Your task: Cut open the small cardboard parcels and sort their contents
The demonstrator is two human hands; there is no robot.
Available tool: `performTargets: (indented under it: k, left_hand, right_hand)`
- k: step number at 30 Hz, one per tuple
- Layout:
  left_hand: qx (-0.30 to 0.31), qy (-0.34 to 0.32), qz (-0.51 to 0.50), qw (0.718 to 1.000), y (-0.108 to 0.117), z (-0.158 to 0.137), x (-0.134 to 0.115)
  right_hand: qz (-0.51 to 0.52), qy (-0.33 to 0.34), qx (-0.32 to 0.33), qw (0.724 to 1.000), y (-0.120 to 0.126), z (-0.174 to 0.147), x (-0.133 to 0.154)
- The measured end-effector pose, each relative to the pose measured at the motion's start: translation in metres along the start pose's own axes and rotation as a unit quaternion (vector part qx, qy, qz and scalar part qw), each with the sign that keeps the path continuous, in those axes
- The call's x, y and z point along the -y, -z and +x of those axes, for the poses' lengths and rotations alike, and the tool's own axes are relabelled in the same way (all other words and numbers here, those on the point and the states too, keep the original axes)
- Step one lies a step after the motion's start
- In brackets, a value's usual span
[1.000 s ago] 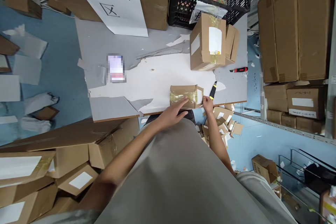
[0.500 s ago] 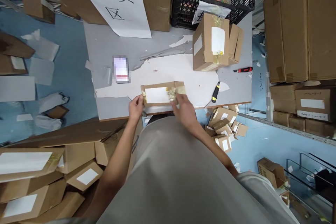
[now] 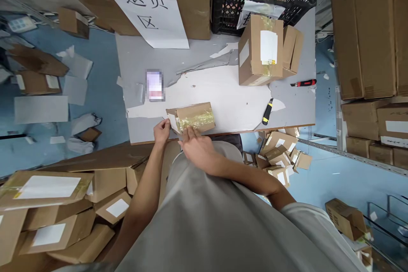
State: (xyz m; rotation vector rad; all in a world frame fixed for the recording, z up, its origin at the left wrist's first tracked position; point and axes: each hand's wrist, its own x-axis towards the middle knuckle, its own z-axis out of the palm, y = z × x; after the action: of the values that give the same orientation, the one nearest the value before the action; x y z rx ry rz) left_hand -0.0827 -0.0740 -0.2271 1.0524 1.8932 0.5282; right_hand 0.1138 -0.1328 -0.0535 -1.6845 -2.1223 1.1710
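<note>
A small cardboard box lies at the table's near edge, its upper side crossed by shiny clear tape and part of a white label at its left end. My left hand is closed in a pinch on the box's left corner. Bent over the near left part of the box, my right hand has its fingertips on the tape and its thumb lower, at the near edge. The contact under the right fingers is partly hidden. To the right of the box is a black and yellow utility knife.
A taller taped box stands at the back right before a black crate. A red and black knife lies at the right edge. Left of centre is a blurred-out phone-like item. Heaped boxes fill the lower left.
The box has been turned so a taped side faces up instead of the large label. My right hand has moved left, from the box's right end to its left part.
</note>
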Motion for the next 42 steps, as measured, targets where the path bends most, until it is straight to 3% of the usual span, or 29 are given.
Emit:
performTargets:
  k: [3, 7, 10, 15, 20, 25, 29, 36, 42]
  left_hand:
    - [-0.005, 0.033, -0.062, 0.998, -0.003, -0.004, -0.006]
    - [0.076, 0.046, -0.167, 0.982, -0.014, -0.013, -0.027]
    - [0.119, -0.003, -0.131, 0.984, -0.03, -0.02, -0.051]
    - [0.095, -0.111, -0.006, 0.989, -0.051, -0.033, -0.082]
    - [0.109, -0.126, -0.048, 0.985, -0.057, -0.05, -0.07]
    - [0.146, -0.052, -0.085, 0.984, -0.069, -0.067, -0.041]
    - [0.138, -0.021, -0.085, 0.986, -0.073, -0.074, -0.036]
    - [0.087, -0.058, -0.089, 0.991, -0.064, -0.075, -0.066]
    - [0.034, -0.054, -0.063, 0.996, -0.075, -0.062, -0.098]
  right_hand:
    - [0.003, -0.065, -0.057, 0.996, 0.016, -0.009, -0.03]
    - [-0.012, -0.206, -0.115, 0.972, 0.047, -0.018, -0.089]
    - [-0.027, -0.282, -0.121, 0.951, 0.067, -0.02, -0.139]
    - [0.051, -0.317, -0.163, 0.933, 0.075, -0.026, -0.193]
    - [0.097, -0.294, -0.226, 0.924, 0.054, -0.041, -0.204]
    - [0.09, -0.368, -0.161, 0.912, 0.027, -0.055, -0.209]
    - [0.093, -0.372, -0.147, 0.912, 0.018, -0.06, -0.212]
    - [0.142, -0.315, -0.195, 0.918, 0.051, -0.063, -0.213]
    - [0.156, -0.302, -0.22, 0.914, 0.081, -0.036, -0.223]
